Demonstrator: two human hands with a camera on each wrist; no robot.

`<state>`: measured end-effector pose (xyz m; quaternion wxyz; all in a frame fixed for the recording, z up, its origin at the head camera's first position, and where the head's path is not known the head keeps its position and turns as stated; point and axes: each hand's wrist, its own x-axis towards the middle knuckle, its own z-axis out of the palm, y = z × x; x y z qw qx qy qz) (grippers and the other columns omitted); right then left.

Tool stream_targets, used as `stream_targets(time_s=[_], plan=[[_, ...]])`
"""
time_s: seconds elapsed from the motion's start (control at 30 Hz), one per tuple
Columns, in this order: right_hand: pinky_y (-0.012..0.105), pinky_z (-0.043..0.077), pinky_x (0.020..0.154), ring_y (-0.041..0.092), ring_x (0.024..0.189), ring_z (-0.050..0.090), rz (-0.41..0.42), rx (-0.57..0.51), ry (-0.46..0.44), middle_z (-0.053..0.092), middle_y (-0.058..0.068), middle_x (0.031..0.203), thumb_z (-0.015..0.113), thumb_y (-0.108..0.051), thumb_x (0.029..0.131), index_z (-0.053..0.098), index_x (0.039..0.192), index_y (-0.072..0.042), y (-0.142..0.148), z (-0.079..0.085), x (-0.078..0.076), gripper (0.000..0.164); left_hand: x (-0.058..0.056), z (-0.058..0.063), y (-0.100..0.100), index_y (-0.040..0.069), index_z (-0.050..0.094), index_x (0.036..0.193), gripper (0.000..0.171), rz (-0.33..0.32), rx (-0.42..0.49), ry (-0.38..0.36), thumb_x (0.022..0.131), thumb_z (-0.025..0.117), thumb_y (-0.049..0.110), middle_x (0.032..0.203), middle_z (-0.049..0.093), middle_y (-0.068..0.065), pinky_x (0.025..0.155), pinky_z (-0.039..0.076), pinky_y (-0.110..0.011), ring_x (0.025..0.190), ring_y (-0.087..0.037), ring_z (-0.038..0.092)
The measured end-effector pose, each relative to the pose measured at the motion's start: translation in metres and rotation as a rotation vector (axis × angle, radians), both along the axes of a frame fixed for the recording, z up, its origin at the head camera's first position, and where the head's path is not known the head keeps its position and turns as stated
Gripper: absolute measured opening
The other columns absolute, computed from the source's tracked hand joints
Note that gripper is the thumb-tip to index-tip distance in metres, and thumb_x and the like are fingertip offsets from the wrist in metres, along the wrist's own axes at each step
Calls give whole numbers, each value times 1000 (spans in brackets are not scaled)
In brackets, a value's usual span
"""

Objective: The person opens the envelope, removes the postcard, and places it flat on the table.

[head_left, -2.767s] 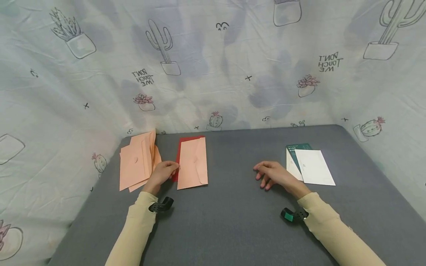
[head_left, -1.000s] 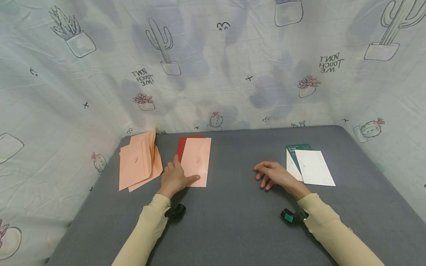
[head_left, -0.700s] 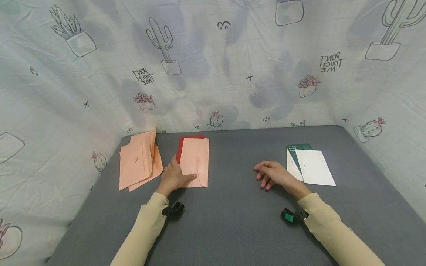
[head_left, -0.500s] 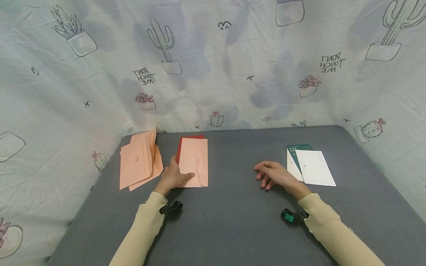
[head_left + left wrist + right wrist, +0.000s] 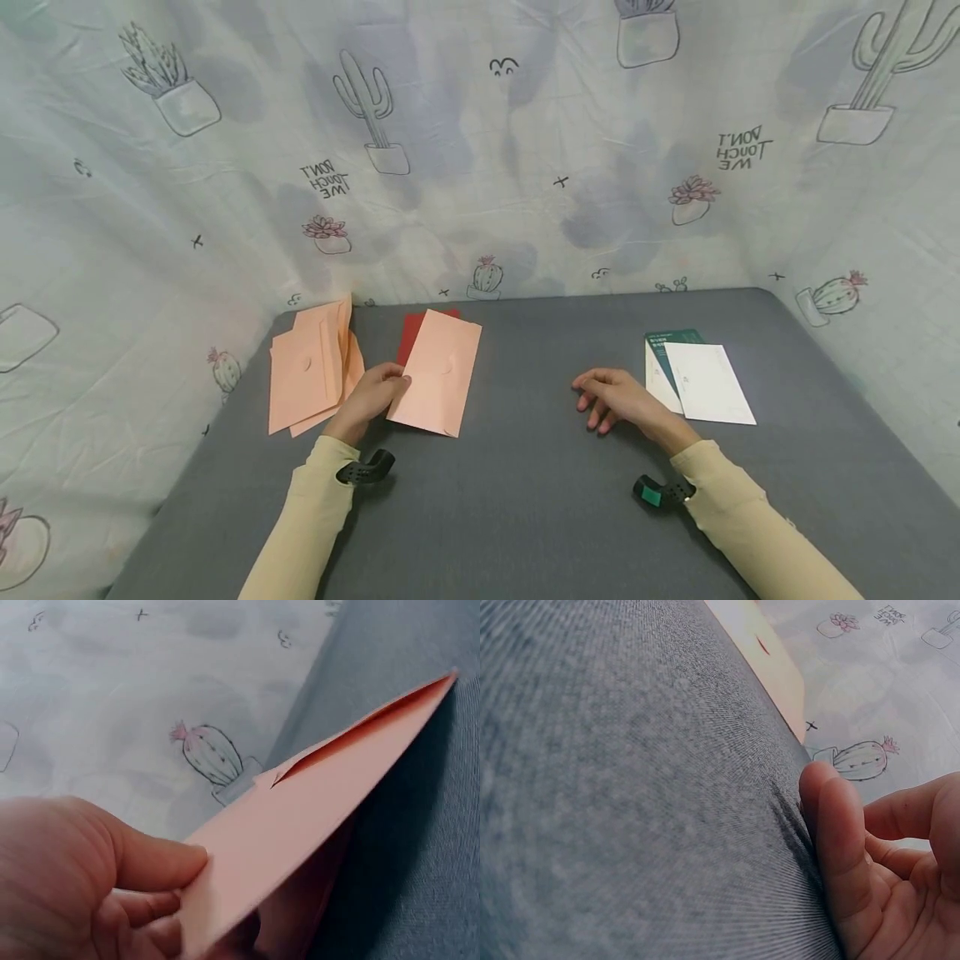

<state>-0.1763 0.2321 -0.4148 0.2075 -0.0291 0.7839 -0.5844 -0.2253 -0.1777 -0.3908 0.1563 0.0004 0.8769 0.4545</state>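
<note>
My left hand pinches the left edge of a pink envelope, thumb on top. In the left wrist view the envelope is tilted up off the table, its flap edge slightly gaping, with a shadow below. Partly covered by it in the head view, a red flat piece lies on the table. My right hand rests on the grey table with fingers loosely bent and nothing in them; the right wrist view shows the same hand against the cloth.
Left of the left hand lies a pile of several pink envelopes. Right of the right hand are a white card and a green-and-white card partly beneath it. A patterned curtain borders the grey table.
The left hand shifted from lying over the envelope's lower left to pinching its left edge. The envelope has lifted and turned, its top leaning right. The right hand stays put.
</note>
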Motion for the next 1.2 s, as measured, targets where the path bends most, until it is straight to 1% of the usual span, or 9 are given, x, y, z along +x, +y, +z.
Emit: stream_targets(time_s=[0.23,0.33,0.43,0.53,0.6,0.67,0.77,0.97,1.2], plan=[[30,58,57,13,65,65,2,-1,-8,65,9,94,46,-25,109,57,133,3,0,0,0,39,2,11,9,-3,32,142,44,-82,179,-55,105,46,17,125,57,-22,79,54,-31,90,-18,66],[30,58,57,13,65,65,6,-5,-8,65,9,94,46,-25,109,57,133,3,0,0,-1,39,7,18,17,-2,26,143,45,-115,249,-60,104,45,11,125,58,-24,75,56,-30,83,-14,68],[30,58,56,13,65,65,11,-12,-5,65,9,94,45,-25,109,56,133,4,1,0,-1,39,12,23,23,3,21,147,51,-148,318,-48,103,45,6,108,61,-18,67,54,-28,71,-12,64],[30,57,56,12,65,65,13,-16,-3,65,9,94,45,-24,109,56,133,4,1,-1,-1,39,15,26,28,9,24,150,55,-187,344,-8,100,46,2,87,52,-8,60,46,-26,59,-14,51],[30,57,56,12,65,65,14,-15,-5,65,9,94,45,-23,109,56,133,4,1,-1,-1,38,18,30,31,11,32,149,53,-209,319,27,100,47,2,98,55,-9,68,47,-28,73,-19,57],[29,57,56,12,65,64,11,-11,-6,65,9,94,46,-23,109,57,133,4,0,-1,-1,38,22,33,35,12,40,146,48,-220,282,42,100,48,5,121,56,-12,82,49,-33,101,-26,59],[29,57,56,12,65,64,6,-3,-6,65,9,94,46,-24,108,57,132,3,0,0,-1,38,27,38,40,11,46,144,45,-237,254,45,100,49,8,154,41,-11,98,46,-42,138,-36,40],[29,58,56,13,65,65,4,0,4,65,10,94,46,-23,108,57,132,3,0,-1,-1,37,34,39,50,9,50,142,51,-289,268,19,92,50,3,151,45,-13,88,47,-35,131,-35,43],[31,58,55,13,64,65,8,-4,15,66,10,94,45,-22,108,57,131,5,0,-1,-1,37,40,33,61,9,50,136,51,-316,276,-48,85,56,3,147,41,-14,91,48,-40,127,-32,41]])
